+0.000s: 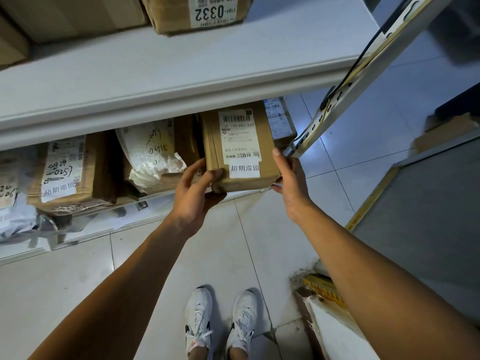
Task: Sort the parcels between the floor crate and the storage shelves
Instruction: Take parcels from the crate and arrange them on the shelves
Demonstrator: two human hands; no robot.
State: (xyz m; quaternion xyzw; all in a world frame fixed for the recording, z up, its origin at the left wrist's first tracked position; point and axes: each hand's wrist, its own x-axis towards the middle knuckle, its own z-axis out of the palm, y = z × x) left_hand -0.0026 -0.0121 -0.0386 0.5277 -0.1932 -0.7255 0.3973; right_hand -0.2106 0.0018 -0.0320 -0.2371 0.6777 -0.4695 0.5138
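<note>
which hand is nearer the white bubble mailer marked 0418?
Left. The left hand grips the brown box's near corner, beside the mailer; the right hand is on the box's far side.

the upper-shelf box label [209,10] reads "0332"; the white padded bag [152,149] has handwritten "0418".

white shelf [161,74] bearing cardboard boxes [200,14]
</note>
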